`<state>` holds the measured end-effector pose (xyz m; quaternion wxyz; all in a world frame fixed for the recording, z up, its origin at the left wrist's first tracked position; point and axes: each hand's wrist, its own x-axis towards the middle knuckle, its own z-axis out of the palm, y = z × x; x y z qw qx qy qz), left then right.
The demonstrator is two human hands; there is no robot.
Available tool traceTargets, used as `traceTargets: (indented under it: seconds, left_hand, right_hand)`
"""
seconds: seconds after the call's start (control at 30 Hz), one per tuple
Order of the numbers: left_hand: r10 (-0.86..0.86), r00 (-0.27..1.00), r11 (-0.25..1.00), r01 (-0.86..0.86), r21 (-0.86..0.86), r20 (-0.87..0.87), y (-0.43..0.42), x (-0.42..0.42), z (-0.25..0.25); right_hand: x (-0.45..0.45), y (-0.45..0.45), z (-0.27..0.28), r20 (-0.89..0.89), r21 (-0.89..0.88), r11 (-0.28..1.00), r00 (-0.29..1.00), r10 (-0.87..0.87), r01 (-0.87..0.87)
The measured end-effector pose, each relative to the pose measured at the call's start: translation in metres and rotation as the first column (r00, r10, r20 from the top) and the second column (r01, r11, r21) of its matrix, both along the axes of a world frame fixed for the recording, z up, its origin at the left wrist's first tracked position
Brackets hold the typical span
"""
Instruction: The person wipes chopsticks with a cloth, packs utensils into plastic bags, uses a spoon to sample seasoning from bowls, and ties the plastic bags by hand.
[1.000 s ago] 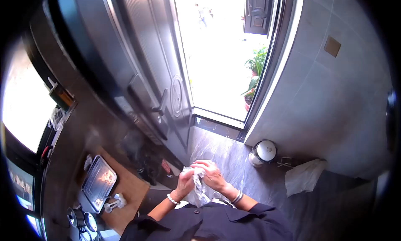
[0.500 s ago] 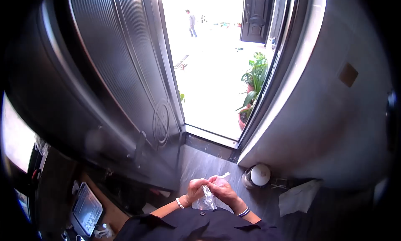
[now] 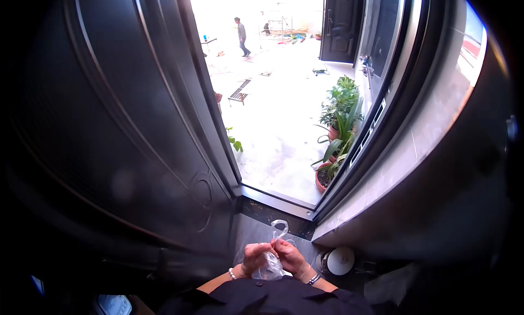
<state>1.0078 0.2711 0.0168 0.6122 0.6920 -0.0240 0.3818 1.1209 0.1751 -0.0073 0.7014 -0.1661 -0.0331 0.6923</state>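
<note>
Close to my body, a clear plastic bag (image 3: pixel 268 268) hangs crumpled between my two hands. My left hand (image 3: pixel 255 258), with a beaded bracelet at its wrist, is closed around the bag's gathered part. Fingers of my right hand (image 3: pixel 289 256) pinch the plastic right beside it, and the two hands touch. A looped strip of the bag, which looks like a handle (image 3: pixel 280 225), sticks up above my fingers. What lies inside the bag, if anything, I cannot make out.
A dark door (image 3: pixel 136 97) stands open at my left, with the threshold (image 3: pixel 275 200) ahead. Potted plants (image 3: pixel 339 129) line the right side outside. A person (image 3: pixel 241 37) is far off in the bright yard, near a low rack (image 3: pixel 239 91). A white-lidded bin (image 3: pixel 339 260) stands at right.
My view has moved closer to the doorway. The bag's loop now stands higher above my hands, which still grip the plastic. The distant person appears further left.
</note>
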Motion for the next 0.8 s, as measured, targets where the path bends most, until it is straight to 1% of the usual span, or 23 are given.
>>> traceTargets:
  seconds: [0.03,0.07,0.1,0.17,0.2,0.3,0.33,0.37,0.43,0.53,0.63,0.67,0.77,0.8]
  left_hand:
    - [0.032,0.997,0.987,-0.021,0.158,-0.066,0.009,0.013,0.004]
    - [0.073,0.989,0.950,-0.028,0.310,-0.132,0.013,0.023,0.009]
    - [0.049,0.986,0.950,0.003,0.313,-0.158,0.016,0.037,0.013]
    - [0.002,0.976,0.948,0.067,0.311,-0.217,0.015,0.059,0.024]
    - [-0.019,0.975,0.954,0.084,0.289,-0.223,0.017,0.069,0.022]
    - [0.075,0.985,0.898,0.000,0.440,-0.154,0.022,0.098,0.026]
    - [0.203,0.977,0.853,-0.142,0.502,-0.068,0.019,0.109,0.028]
    - [0.324,0.945,0.698,-0.206,0.686,-0.045,0.020,0.112,0.024]
    - [0.370,0.929,0.595,-0.234,0.769,-0.004,0.017,0.124,0.037]
    - [0.430,0.901,0.447,-0.260,0.856,0.049,0.022,0.140,0.052]
    - [0.456,0.890,0.467,-0.257,0.846,0.019,0.023,0.147,0.067]
    - [0.451,0.892,0.503,-0.247,0.828,-0.007,0.029,0.145,0.061]
    - [0.406,0.902,0.772,-0.252,0.583,-0.148,0.036,0.137,0.057]
    - [0.283,0.933,0.902,-0.181,0.393,-0.221,0.043,0.130,0.042]
  right_hand:
    - [0.016,0.005,0.001,0.019,0.041,0.999,0.999,0.027,-0.027]
    - [0.027,0.012,0.003,0.106,-0.016,0.999,0.993,-0.045,0.047]
    - [0.045,0.017,0.010,0.281,-0.025,0.999,0.959,-0.032,0.040]
    - [0.075,0.023,0.025,0.592,-0.047,0.998,0.806,0.003,0.030]
    - [0.084,0.025,0.033,0.615,-0.051,0.998,0.789,-0.006,0.047]
    - [0.110,0.025,0.030,0.473,-0.031,0.999,0.880,0.041,-0.030]
    - [0.117,0.025,0.028,0.524,-0.055,0.997,0.848,0.079,-0.059]
    - [0.123,0.029,0.026,0.516,-0.077,0.994,0.850,0.102,-0.072]
    - [0.139,0.035,0.025,0.488,-0.064,0.987,0.858,0.161,-0.148]
    - [0.145,0.049,0.040,0.586,-0.092,0.980,0.786,0.197,-0.177]
    - [0.151,0.052,0.051,0.529,0.015,0.977,0.831,0.174,-0.214]
    - [0.154,0.056,0.034,0.614,-0.081,0.953,0.738,0.279,-0.293]
    - [0.154,0.062,0.039,0.767,-0.155,0.935,0.558,0.318,-0.320]
    - [0.151,0.065,0.031,0.789,-0.137,0.930,0.530,0.310,-0.341]
